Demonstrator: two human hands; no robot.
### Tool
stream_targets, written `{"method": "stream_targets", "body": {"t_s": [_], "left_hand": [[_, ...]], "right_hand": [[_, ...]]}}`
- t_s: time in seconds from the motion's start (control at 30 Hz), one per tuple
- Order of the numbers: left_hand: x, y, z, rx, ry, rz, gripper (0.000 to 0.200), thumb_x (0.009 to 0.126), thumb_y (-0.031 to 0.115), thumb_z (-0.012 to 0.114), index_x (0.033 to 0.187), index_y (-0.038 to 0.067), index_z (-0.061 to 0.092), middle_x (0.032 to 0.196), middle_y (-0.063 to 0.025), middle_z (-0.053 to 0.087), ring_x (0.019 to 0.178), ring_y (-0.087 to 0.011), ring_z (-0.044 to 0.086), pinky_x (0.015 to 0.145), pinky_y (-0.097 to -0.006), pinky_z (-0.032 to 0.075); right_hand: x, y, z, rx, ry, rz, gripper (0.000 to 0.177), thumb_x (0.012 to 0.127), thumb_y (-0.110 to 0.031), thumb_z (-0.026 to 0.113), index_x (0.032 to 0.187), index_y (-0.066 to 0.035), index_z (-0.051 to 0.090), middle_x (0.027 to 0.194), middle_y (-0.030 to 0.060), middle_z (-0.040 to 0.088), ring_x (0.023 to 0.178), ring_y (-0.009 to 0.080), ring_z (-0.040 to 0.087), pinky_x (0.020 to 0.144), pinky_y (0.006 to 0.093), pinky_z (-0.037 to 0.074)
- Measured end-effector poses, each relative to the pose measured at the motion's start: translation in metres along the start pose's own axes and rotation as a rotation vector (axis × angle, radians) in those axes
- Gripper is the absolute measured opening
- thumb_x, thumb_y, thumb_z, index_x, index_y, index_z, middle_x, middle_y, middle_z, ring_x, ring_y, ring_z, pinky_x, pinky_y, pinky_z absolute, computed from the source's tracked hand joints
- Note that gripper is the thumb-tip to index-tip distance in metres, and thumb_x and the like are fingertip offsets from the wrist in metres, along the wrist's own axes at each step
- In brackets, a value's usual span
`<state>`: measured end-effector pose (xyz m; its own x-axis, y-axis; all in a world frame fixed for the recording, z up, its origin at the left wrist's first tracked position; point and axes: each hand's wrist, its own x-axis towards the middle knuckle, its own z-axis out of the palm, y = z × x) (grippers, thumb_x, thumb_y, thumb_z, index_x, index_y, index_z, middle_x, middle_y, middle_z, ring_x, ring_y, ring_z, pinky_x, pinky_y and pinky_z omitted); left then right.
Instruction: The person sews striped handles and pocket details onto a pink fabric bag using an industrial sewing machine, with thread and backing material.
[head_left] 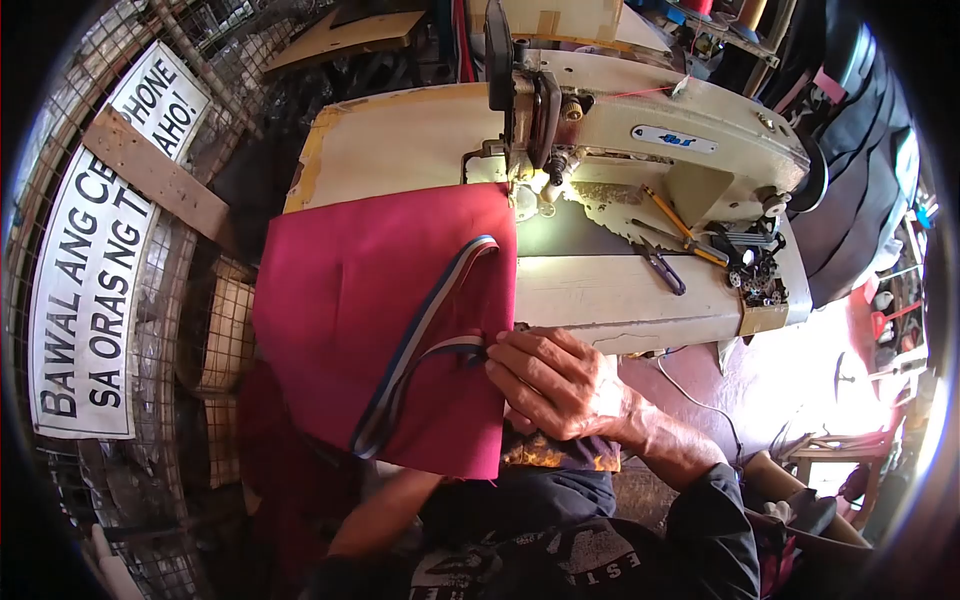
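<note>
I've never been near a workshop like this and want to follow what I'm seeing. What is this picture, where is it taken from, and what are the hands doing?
There is no robot here, just a person's bare hands seen by a camera worn on the head, looking forward and down. The wide lens bends the edges.

The big pale machine is a sewing machine, lit near its needle. On its table lie thread snips and small metal parts.

The pink cloth overhangs the table's near edge, with a striped strip looped on top. The right hand curls at the cloth's right edge, by one strip end; its exact grip is hidden. The left forearm reaches under the cloth, which hides that hand.
</note>
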<state>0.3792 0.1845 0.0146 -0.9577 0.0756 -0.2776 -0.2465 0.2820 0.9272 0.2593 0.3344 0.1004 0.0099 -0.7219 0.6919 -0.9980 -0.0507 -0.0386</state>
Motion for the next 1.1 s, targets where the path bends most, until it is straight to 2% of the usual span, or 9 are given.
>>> {"method": "stream_targets", "body": {"t_s": [0.2,0.5,0.67,0.73,0.8,0.87,0.93,1.0,1.1], "left_hand": [[0.027,0.014,-0.057,-0.129,0.206,0.097,0.028,0.101,0.014,0.060,0.123,-0.001,0.064,0.117,-0.0166,0.068,0.110,-0.0325,0.067,0.098,-0.0400,0.053],[-0.022,-0.016,-0.082,0.151,0.221,0.121,0.029,0.101,0.005,0.056,0.129,0.002,0.063,0.125,-0.0164,0.067,0.115,-0.0334,0.066,0.101,-0.0411,0.052],[-0.136,-0.125,-0.050,0.362,-0.100,-0.083,0.035,0.099,0.002,0.055,0.132,0.004,0.063,0.129,-0.0188,0.065,0.121,-0.0375,0.063,0.102,-0.0435,0.052],[-0.155,-0.079,-0.053,0.721,-0.302,0.185,0.034,0.095,0.002,0.057,0.128,0.005,0.065,0.125,-0.0193,0.067,0.116,-0.0363,0.066,0.098,-0.0445,0.055],[-0.147,0.007,-0.070,0.443,-0.590,-0.076,0.031,0.094,0.004,0.061,0.124,0.003,0.067,0.122,-0.0177,0.068,0.108,-0.0360,0.069,0.091,-0.0412,0.059],[-0.119,0.069,-0.083,0.254,-0.421,0.361,0.031,0.090,0.003,0.066,0.121,0.001,0.068,0.123,-0.0145,0.068,0.108,-0.0311,0.070,0.090,-0.0410,0.060],[-0.060,0.103,-0.086,0.675,-0.089,0.723,0.034,0.086,0.004,0.070,0.119,-0.005,0.067,0.127,-0.0186,0.064,0.125,-0.0371,0.059,0.106,-0.0457,0.052],[0.014,0.100,-0.075,0.818,0.243,0.733,0.038,0.091,0.015,0.071,0.124,-0.003,0.065,0.136,-0.0198,0.058,0.134,-0.0388,0.050,0.116,-0.0499,0.041],[0.092,0.046,-0.090,1.149,0.322,0.701,0.048,0.096,0.027,0.067,0.137,0.003,0.060,0.145,-0.0150,0.055,0.142,-0.0371,0.044,0.121,-0.0530,0.033]], "right_hand": [[-0.020,-0.009,-0.004,0.011,0.002,0.073,0.043,0.078,-0.020,0.070,0.110,0.009,0.069,0.113,0.0223,0.070,0.109,0.0360,0.071,0.088,0.0433,0.060],[-0.098,-0.029,0.055,0.080,-0.193,0.236,0.048,0.077,-0.016,0.062,0.120,0.005,0.067,0.135,0.0231,0.062,0.135,0.0370,0.057,0.109,0.0458,0.051],[-0.101,-0.028,0.058,0.104,-0.169,0.258,0.048,0.078,-0.014,0.064,0.122,0.005,0.069,0.138,0.0238,0.062,0.135,0.0363,0.058,0.106,0.0445,0.053],[-0.103,-0.027,0.060,0.097,-0.171,0.262,0.048,0.078,-0.012,0.066,0.122,0.005,0.070,0.138,0.0241,0.062,0.134,0.0360,0.059,0.104,0.0437,0.054],[-0.104,-0.025,0.060,0.091,-0.176,0.251,0.050,0.077,-0.011,0.067,0.124,0.005,0.070,0.138,0.0242,0.062,0.134,0.0361,0.059,0.104,0.0436,0.054],[-0.101,-0.027,0.061,0.111,-0.155,0.284,0.049,0.077,-0.008,0.065,0.124,0.007,0.069,0.138,0.0229,0.063,0.135,0.0350,0.058,0.106,0.0429,0.053],[-0.103,-0.031,0.063,0.115,-0.140,0.307,0.048,0.078,-0.005,0.065,0.123,0.007,0.069,0.138,0.0221,0.063,0.135,0.0347,0.058,0.107,0.0424,0.053],[-0.104,-0.032,0.061,0.140,-0.154,0.318,0.047,0.077,-0.004,0.066,0.123,0.007,0.069,0.138,0.0220,0.063,0.135,0.0351,0.058,0.106,0.0427,0.053],[-0.099,-0.036,0.060,0.209,-0.134,0.383,0.046,0.077,0.000,0.068,0.122,0.006,0.069,0.135,0.0209,0.065,0.134,0.0358,0.059,0.104,0.0427,0.054]]}}
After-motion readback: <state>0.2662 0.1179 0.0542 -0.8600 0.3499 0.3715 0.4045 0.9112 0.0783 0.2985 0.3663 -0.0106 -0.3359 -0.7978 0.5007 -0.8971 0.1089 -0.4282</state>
